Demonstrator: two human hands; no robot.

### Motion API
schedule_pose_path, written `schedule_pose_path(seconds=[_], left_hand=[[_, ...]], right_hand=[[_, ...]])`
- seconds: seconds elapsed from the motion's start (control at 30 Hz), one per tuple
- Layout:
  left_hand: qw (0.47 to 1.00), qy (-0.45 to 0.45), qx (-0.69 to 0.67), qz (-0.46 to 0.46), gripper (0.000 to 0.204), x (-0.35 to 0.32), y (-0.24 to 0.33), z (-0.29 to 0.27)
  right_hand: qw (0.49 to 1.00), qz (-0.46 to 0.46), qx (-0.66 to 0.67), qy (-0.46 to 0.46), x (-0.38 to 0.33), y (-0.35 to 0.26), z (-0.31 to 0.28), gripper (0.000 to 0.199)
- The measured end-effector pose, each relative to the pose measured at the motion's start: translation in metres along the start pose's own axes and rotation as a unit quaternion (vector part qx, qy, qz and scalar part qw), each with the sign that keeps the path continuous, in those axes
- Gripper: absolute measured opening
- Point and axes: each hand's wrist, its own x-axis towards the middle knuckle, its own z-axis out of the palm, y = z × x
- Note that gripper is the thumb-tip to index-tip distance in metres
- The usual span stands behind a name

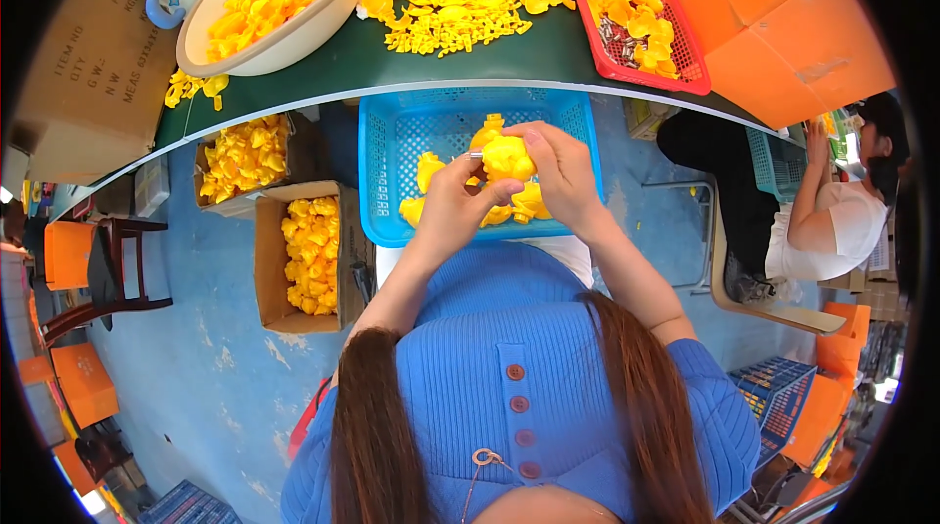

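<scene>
Over the blue plastic basket (378,211), both of my hands are closed about one rounded yellow plastic piece (507,160). My right hand (563,176) grips its top and right side. The left side of the piece meets the fingers of my left hand (452,206), whose thumb lies beneath it. A small silver metal bit (476,154) shows at my left fingertips; whether it is fixed to the piece I cannot tell. Below, in the basket, lie several loose yellow plastic pieces (529,203), partly hidden by my hands.
Across the green tabletop (323,76) spreads a heap of yellow parts (455,10), between a cream basin (284,59) and a red basket (697,73) with yellow and metal parts. Cardboard boxes (269,274) of yellow parts stand at left. A person (822,230) sits at right.
</scene>
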Motion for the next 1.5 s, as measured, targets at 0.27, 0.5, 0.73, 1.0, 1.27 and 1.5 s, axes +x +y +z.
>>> schedule_pose_path(seconds=[0.27, 0.5, 0.73, 1.0, 1.27, 1.5], left_hand=[[0.986, 0.010, 0.142, 0.090, 0.031, -0.002, -0.002, 0.005], [0.987, -0.078, 0.131, -0.048, 0.031, 0.001, -0.002, 0.003], [0.930, -0.113, 0.349, 0.020, 0.047, -0.002, 0.002, 0.004], [0.946, -0.168, 0.271, -0.064, 0.047, 0.003, -0.009, -0.003], [0.935, -0.167, 0.311, 0.039, 0.040, 0.006, -0.024, -0.008], [0.922, -0.154, 0.345, 0.090, 0.047, 0.003, -0.021, -0.002]], right_hand=[[0.974, -0.111, -0.192, -0.045, 0.001, -0.002, -0.003, 0.021], [0.979, -0.122, -0.165, -0.013, -0.003, 0.009, 0.000, 0.020], [0.984, -0.115, -0.136, 0.005, -0.006, 0.009, 0.001, 0.022], [0.988, -0.098, -0.119, 0.004, -0.005, 0.009, 0.005, 0.022], [0.974, -0.141, -0.145, -0.097, 0.002, 0.005, 0.002, 0.021], [0.978, -0.121, -0.138, -0.099, -0.003, 0.010, -0.003, 0.019]])
